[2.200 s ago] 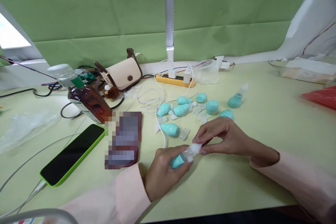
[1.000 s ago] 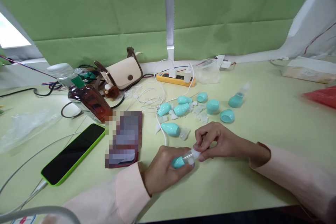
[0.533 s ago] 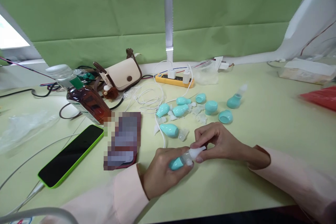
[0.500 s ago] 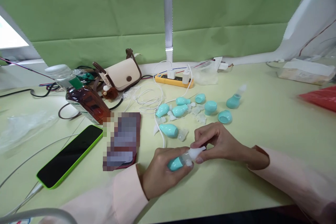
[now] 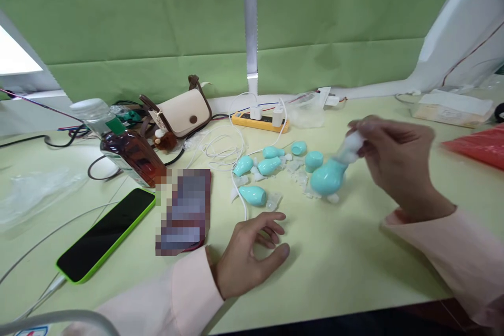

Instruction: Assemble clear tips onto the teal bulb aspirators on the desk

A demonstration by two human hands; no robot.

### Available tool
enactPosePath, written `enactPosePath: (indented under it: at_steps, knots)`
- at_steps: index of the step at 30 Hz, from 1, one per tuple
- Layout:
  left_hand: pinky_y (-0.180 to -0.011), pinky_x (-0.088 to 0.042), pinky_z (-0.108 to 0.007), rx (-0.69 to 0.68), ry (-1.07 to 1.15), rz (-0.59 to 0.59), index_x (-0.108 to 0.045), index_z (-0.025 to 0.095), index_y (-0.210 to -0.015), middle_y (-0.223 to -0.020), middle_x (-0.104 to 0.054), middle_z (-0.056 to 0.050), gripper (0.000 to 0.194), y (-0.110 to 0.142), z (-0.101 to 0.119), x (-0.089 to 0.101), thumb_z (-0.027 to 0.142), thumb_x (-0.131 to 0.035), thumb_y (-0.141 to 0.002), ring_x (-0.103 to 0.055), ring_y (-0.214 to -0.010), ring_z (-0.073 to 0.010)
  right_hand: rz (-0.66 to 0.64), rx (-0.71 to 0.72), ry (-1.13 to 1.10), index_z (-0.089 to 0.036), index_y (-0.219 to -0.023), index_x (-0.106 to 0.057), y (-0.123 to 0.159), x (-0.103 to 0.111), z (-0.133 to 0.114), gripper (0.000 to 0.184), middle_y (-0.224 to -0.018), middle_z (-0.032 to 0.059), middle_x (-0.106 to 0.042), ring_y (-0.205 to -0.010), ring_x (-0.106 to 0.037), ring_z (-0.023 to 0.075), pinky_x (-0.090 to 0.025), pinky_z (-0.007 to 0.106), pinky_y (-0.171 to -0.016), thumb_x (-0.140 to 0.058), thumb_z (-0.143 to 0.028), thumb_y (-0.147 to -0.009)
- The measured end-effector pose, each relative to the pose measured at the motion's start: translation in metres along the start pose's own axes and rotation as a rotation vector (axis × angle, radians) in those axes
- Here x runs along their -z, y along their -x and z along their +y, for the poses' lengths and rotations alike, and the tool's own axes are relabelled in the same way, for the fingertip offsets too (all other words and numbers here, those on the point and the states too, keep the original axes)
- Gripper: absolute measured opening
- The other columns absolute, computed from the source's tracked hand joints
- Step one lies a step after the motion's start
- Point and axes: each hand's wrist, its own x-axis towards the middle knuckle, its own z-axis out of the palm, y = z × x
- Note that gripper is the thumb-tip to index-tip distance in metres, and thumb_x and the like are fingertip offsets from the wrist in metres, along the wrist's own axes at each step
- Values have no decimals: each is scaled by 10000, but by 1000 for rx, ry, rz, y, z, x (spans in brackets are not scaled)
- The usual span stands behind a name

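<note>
Closest to the near edge of the table [image 5: 323,278], the left grip [image 5: 250,260] is relaxed and released, with the fingers loosely curled and the thumb spread away from them. Over to its left, two phones are laid out: one green-cased phone [image 5: 106,233] with a dark screen and one red-cased phone [image 5: 189,212] with the screen pixelated out. A bit further in, one teal bulb with a translucent tip [image 5: 327,178] is pinched by the right grip [image 5: 399,160]. It's being held at the tip end, so the fat teal part is hung down to the left of the fingers, tilted and slightly blurred; whether the table is touched by it can't be told. Left of and behind that, six loose teal bulbs [image 5: 252,195] can be counted, though anything right behind the held one is hidden. Clear bits [image 5: 294,165] are scattered in there too, way too jumbled for a proper count, plus one clear fitting [image 5: 274,201] placed right beside the nearest loose bulb. Further back, one amber bottle [image 5: 132,155], one red bag [image 5: 478,144], one cream handbag [image 5: 181,113] and one yellow power strip [image 5: 260,122] can be seen, with two white plugs [image 5: 255,112] stuck in the strip, and the whole back is covered by green fabric [image 5: 137,16].
</note>
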Motion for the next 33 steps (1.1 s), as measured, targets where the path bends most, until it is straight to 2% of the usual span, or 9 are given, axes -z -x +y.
enactPosePath:
  at_steps: [3, 5, 7, 10, 14, 20, 27, 30, 33]
  knots:
    - [-654, -469, -236, 17, -41, 8, -531, 140, -945, -815, -592, -49, 217, -2, 1, 0, 161, -485, -734, -549, -705, -125, 291, 209, 183, -151, -663, -661, -22, 12, 11, 74, -530, -10, -528, -429, -458, 70, -365, 220, -409, -631, -218, -654]
    - [-657, -460, -229, 11, -66, 13, -549, 143, -894, -804, -595, -39, 176, -3, 1, 0, 142, -473, -735, -550, -711, -124, 352, 264, 335, -134, -691, -658, -31, 20, 22, 127, -574, 5, -551, -449, -489, 78, -396, 224, -435, -611, -250, -672]
    - [-650, -454, -221, 6, -82, 15, -558, 144, -863, -794, -597, -33, 157, -3, 1, 0, 135, -468, -736, -550, -704, -123, 316, 247, 495, -129, -755, -656, -35, 26, 33, 182, -659, 32, -593, -502, -537, 99, -434, 229, -470, -584, -284, -692]
    - [-633, -448, -213, 9, -102, 11, -565, 147, -834, -784, -601, -28, 141, -3, 1, 0, 134, -460, -740, -549, -683, -119, 165, 206, 746, -141, -846, -644, -34, 33, 51, 233, -764, 56, -634, -620, -587, 133, -474, 246, -571, -543, -311, -723]
    - [-634, -443, -213, 7, -127, 6, -571, 147, -827, -789, -604, -31, 146, -2, 1, 0, 131, -449, -747, -549, -689, -121, 19, 206, 962, -150, -771, -662, -32, 37, 71, 213, -715, 59, -657, -644, -589, 145, -445, 251, -631, -557, -325, -708]
    - [-634, -446, -216, 3, -158, 7, -580, 146, -806, -768, -611, -32, 142, -2, 3, -1, 134, -454, -742, -551, -675, -124, -10, 193, 1065, -174, -681, -670, -36, 41, 86, 181, -633, 43, -655, -663, -571, 164, -361, 310, -723, -589, -335, -663]
    - [-628, -448, -217, -12, -169, 12, -579, 148, -793, -752, -610, -33, 137, -2, 2, 0, 131, -452, -743, -552, -676, -128, -35, 199, 1129, -198, -784, -660, -36, 44, 90, 211, -656, 30, -658, -647, -565, 136, -285, 313, -821, -565, -360, -688]
    - [-625, -451, -219, -10, -166, 11, -578, 151, -795, -756, -609, -32, 138, -2, 2, -1, 130, -451, -743, -553, -679, -130, -29, 215, 1154, -200, -794, -647, -37, 44, 89, 231, -725, 50, -663, -731, -564, 161, -234, 346, -864, -554, -384, -690]
    - [-620, -452, -215, -1, -163, 10, -575, 152, -798, -757, -606, -32, 141, -2, 1, -1, 128, -448, -743, -551, -680, -128, -17, 333, 1179, -188, -822, -614, -35, 41, 82, 244, -886, 83, -643, -852, -534, 192, -192, 390, -893, -508, -384, -720]
